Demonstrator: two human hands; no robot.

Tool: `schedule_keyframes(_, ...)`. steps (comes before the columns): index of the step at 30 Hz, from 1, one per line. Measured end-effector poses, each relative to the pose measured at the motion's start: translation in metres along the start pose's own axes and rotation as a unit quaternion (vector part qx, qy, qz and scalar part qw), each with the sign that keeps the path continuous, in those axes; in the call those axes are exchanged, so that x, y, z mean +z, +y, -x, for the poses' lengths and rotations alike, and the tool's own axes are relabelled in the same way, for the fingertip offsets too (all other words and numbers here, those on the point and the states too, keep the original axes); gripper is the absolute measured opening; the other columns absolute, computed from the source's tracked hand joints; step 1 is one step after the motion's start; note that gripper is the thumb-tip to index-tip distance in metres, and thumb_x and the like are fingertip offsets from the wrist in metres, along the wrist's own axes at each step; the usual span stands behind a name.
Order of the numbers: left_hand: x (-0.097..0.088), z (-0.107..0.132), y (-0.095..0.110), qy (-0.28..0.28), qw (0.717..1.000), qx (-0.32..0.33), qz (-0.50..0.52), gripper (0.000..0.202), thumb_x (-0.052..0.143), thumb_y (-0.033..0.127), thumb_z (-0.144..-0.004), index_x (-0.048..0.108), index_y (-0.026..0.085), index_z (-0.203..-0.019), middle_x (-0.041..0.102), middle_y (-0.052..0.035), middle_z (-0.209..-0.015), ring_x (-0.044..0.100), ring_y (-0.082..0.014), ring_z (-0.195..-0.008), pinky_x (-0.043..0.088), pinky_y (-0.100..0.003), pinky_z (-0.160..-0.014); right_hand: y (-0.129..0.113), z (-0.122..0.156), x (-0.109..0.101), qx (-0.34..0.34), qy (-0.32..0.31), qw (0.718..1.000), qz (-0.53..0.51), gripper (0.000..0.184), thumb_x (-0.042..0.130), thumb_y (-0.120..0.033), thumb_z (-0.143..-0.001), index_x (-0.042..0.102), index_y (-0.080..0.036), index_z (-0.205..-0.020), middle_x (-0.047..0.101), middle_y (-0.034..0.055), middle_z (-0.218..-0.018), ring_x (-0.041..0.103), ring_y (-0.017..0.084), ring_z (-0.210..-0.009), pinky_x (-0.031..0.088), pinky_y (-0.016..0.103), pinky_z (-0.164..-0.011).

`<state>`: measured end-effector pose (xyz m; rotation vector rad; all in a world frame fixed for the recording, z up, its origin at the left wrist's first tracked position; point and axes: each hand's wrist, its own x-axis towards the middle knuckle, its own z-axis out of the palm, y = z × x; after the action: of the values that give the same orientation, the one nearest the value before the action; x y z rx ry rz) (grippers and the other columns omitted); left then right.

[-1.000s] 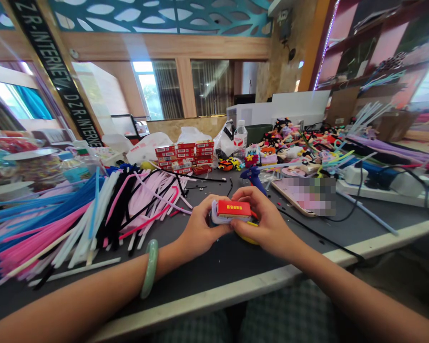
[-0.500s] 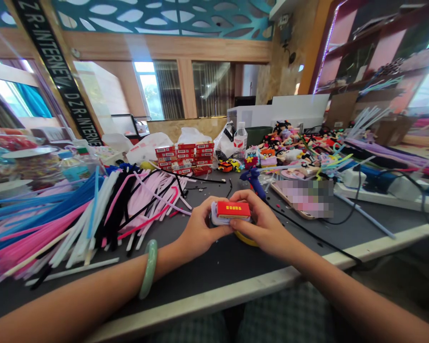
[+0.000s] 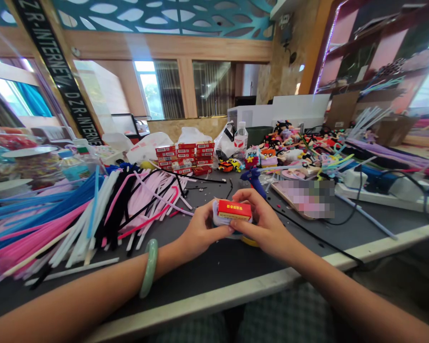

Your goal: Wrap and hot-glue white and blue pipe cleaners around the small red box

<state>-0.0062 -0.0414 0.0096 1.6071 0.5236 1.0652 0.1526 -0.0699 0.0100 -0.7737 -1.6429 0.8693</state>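
Note:
A small red box with yellow lettering (image 3: pixel 235 209) sits between both of my hands, with pale lilac fuzzy pipe cleaner (image 3: pixel 218 218) wound around it. My left hand (image 3: pixel 200 232) grips its left end; a green jade bangle is on that wrist. My right hand (image 3: pixel 266 224) holds the right end, fingers curled over the top edge. A yellow ring-shaped piece (image 3: pixel 249 241) lies on the dark table (image 3: pixel 214 267) under my right hand, partly hidden.
A big heap of pink, white, blue and black pipe cleaners (image 3: pixel 75 214) fills the left. Stacked red boxes (image 3: pixel 186 157) and a water bottle (image 3: pixel 240 136) stand behind. A blue glue gun (image 3: pixel 253 178), a phone (image 3: pixel 303 195), cables and small figures lie to the right.
Both hands have lifted the wrapped red box slightly and turned it a little; more of the yellow piece is hidden beneath my right hand.

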Motion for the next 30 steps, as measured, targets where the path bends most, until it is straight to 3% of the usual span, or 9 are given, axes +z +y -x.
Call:
schedule_keyframes(11,0.0001,0.0004,-0.0008,0.015,1.000,-0.002,-0.007,0.029,0.073,0.022,-0.059,0.061,0.015,-0.084,0.064,-0.0014,-0.081,0.057,-0.0168,-0.076,0.043,-0.028,-0.074,0.0037,-0.0014,-0.0019,0.006,0.008,1.000,0.014,0.034,0.063,-0.025,-0.070,0.044,-0.023,-0.099,0.052,0.0010,-0.095,0.052,0.015,-0.081,0.044,0.030,-0.072)
schedule_keyframes(18,-0.0012,-0.0014,-0.0012,0.017,0.999,-0.014,-0.039,0.028,0.068,0.020,-0.062,0.062,0.014,-0.088,0.065,-0.0017,-0.086,0.057,-0.0173,-0.081,0.043,-0.028,-0.077,0.0017,0.0004,-0.0012,-0.048,0.084,0.988,0.123,0.041,0.063,-0.022,-0.066,0.042,-0.025,-0.102,0.054,0.0003,-0.092,0.054,0.016,-0.077,0.045,0.032,-0.072)
schedule_keyframes(25,0.0003,-0.0019,-0.0007,0.021,0.998,-0.019,-0.051,0.027,0.067,0.022,-0.064,0.062,0.015,-0.089,0.067,-0.0019,-0.087,0.058,-0.0171,-0.081,0.044,-0.027,-0.077,-0.0013,0.0011,-0.0083,-0.125,0.064,0.972,0.189,0.037,0.057,-0.019,-0.071,0.043,-0.025,-0.104,0.056,0.0025,-0.094,0.056,0.017,-0.080,0.048,0.031,-0.071)
schedule_keyframes(30,0.0005,-0.0026,0.0002,0.023,0.996,-0.016,-0.084,0.027,0.066,0.022,-0.062,0.062,0.015,-0.088,0.064,-0.0011,-0.085,0.057,-0.0172,-0.079,0.044,-0.028,-0.076,-0.0025,0.0016,-0.0085,-0.141,0.063,0.963,0.220,0.035,0.056,-0.018,-0.071,0.044,-0.024,-0.104,0.057,0.0028,-0.093,0.057,0.017,-0.079,0.048,0.031,-0.071)
